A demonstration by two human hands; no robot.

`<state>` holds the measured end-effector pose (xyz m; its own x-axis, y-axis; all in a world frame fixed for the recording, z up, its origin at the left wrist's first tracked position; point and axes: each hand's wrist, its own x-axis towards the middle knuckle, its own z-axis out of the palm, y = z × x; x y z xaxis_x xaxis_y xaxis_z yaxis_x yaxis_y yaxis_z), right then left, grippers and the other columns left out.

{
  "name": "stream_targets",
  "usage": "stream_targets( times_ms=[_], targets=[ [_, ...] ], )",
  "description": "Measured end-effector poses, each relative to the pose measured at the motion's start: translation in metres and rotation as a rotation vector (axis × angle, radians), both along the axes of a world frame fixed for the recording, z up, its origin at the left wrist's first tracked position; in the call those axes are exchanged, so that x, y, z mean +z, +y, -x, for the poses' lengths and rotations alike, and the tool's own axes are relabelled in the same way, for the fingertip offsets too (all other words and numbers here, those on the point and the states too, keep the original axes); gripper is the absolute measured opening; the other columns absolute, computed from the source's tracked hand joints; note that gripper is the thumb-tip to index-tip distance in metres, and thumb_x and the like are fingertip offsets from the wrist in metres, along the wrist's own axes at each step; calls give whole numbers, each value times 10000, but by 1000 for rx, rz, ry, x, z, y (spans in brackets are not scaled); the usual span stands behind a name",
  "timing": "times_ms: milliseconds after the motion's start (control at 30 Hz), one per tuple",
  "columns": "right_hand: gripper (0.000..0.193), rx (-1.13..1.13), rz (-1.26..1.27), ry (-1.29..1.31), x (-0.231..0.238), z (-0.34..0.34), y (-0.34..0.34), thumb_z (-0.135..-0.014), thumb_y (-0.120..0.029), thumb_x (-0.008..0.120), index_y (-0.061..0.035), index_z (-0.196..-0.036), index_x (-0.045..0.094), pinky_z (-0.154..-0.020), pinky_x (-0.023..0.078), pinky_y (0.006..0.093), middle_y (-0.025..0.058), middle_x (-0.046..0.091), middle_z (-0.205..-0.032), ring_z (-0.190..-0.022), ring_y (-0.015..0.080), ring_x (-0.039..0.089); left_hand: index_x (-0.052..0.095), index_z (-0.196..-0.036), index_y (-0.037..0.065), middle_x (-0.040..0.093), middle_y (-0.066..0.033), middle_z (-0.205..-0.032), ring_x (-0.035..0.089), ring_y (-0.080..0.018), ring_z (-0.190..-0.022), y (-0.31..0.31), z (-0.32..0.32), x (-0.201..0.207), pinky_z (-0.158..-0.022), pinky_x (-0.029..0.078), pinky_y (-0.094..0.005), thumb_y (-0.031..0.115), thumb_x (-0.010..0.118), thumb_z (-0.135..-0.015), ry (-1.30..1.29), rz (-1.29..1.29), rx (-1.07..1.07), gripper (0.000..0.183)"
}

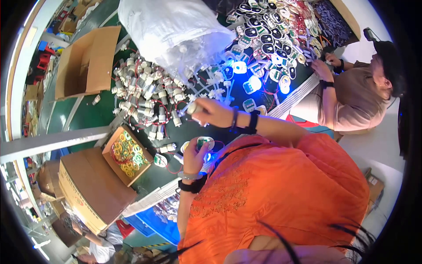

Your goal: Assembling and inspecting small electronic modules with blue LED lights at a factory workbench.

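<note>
My left hand [193,159] is closed around a small white-rimmed housing with a green circuit board [205,143], close to the bench's near edge. A blue glow shows just below it. Farther out, my right hand [216,113] pinches a small pale cylindrical motor [192,108] over the near right side of a heap of similar motors [143,86] with red wires. Beside my left hand lie a loose motor [167,148] and another white housing with a green board [160,160].
A large clear plastic bag [162,24] spills white tube-like parts [215,88]. Farther right are piled oval housings [270,37], some lit blue-white. A carton of yellow and green rings [128,155] and an open cardboard box [83,66] stand left. A co-worker [351,97] sits right.
</note>
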<state>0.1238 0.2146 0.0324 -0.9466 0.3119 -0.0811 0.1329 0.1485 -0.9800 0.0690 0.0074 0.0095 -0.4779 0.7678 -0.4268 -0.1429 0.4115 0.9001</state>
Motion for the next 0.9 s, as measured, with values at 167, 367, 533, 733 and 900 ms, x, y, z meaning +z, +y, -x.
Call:
stream_targets(
  times_ms=[167,367,533,733,900],
  targets=[
    [374,-458,-348,-27,-22,-60,76,-752,-340,707,-35,-943,605,-629,502,373,149,641,-788,-694,306,642,605,-1026,-12,673,-97,-896,665,-194,-817,43,16,-44,-692,500,-292,186,646,-864,319,86,-272,259],
    [346,-414,-442,-385,-56,-78,106,-741,-355,683,-58,-910,628,-708,509,453,172,656,-840,-792,354,642,595,-1081,37,662,-200,-898,646,-366,-849,77,10,-28,-691,505,-449,315,625,-845,765,342,-403,366],
    [326,-500,-554,-384,-79,-59,98,-734,-287,672,-55,-956,613,-736,505,461,172,652,-886,-855,354,636,615,-1058,75,645,-124,-937,639,-293,-791,90,-1,-7,-683,497,-377,211,644,-843,979,177,-334,256],
    [270,-474,-210,-101,-58,-66,83,-729,-213,685,-20,-907,623,-605,515,373,144,653,-747,-661,269,655,583,-1105,27,625,-128,-1010,607,-267,-911,122,-14,6,-723,482,-354,46,627,-823,849,-200,-220,286],
    [242,-326,296,-84,-7,-73,64,-774,-202,704,-3,-871,607,-452,467,247,46,630,-707,-505,93,588,589,-1089,23,609,-112,-996,561,-273,-930,136,-21,3,-782,441,-373,60,671,-798,915,-240,-145,304]
  ],
)
